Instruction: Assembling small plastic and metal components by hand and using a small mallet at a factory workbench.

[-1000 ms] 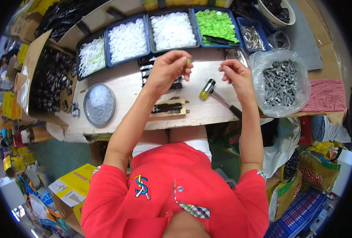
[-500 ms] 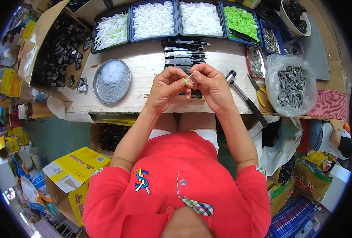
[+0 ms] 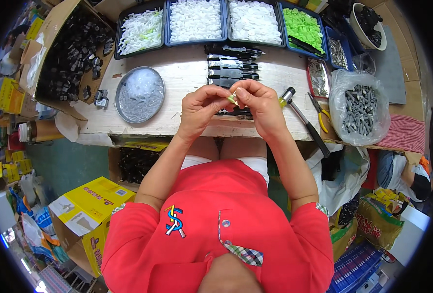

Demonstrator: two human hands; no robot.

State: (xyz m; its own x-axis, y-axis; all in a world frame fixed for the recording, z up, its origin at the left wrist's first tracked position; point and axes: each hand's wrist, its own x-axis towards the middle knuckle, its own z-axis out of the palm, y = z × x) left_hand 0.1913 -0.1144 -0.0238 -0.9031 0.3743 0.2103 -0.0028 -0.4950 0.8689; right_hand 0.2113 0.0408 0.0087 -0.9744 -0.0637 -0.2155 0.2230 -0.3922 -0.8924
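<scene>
Over the front edge of the table, both hands meet fingertip to fingertip. My left hand (image 3: 200, 110) pinches a small light-green plastic piece (image 3: 231, 99). My right hand (image 3: 260, 106) is closed at the other end of this piece; its thumb and forefinger press on a tiny whitish part that is mostly hidden by the fingers. Just beyond the hands lies a row of black and silver mechanical parts (image 3: 233, 65), side by side. A hammer (image 3: 302, 117) with a black handle rests to the right of my right hand.
Trays of white pieces (image 3: 195, 22) and green pieces (image 3: 302, 28) line the back. A round metal dish (image 3: 139, 116) sits left, near a carton of black parts (image 3: 75, 63). Yellow-handled pliers (image 3: 322, 118) and a plastic bag of grey metal parts (image 3: 360, 110) lie right.
The green piece has turned between my fingertips, and my right fingers have closed in nearer to it. The whole view has shifted slightly.
</scene>
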